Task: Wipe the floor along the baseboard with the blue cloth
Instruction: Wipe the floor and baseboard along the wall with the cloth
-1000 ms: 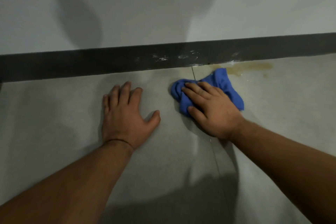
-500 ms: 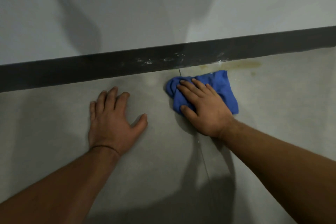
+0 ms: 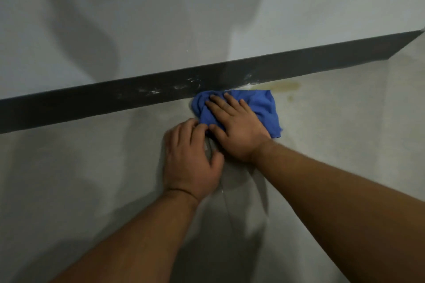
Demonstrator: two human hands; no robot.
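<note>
Dark grey, scuffed with pale streaks near its middle, the baseboard (image 3: 96,103) runs from low at the left edge up to the right, where it ends at a corner; above it is plain wall, below it the pale floor (image 3: 69,179).

Left of centre, the left hand (image 3: 190,161) rests palm down on the floor, its fingers (image 3: 184,128) loosely curled and holding nothing, though their tips reach the near left edge of the blue cloth (image 3: 264,108) and may be touching it (the contact is too close to call).

Just to its right, the right hand (image 3: 236,131) lies flat on the cloth, fingers spread and pressing down rather than closed round it. The cloth is bunched, its far edge pushed up against the foot of the baseboard, its longer side lying roughly along the board.

Further right, just beyond the cloth and hard against the baseboard, a yellowish stain (image 3: 285,87) marks the floor. It probably sets the next stroke: the right hand is the nearer one, and the way there along the board looks clear. The left hand, crowding the cloth from the left, would only hinder a stroke back towards it.
</note>
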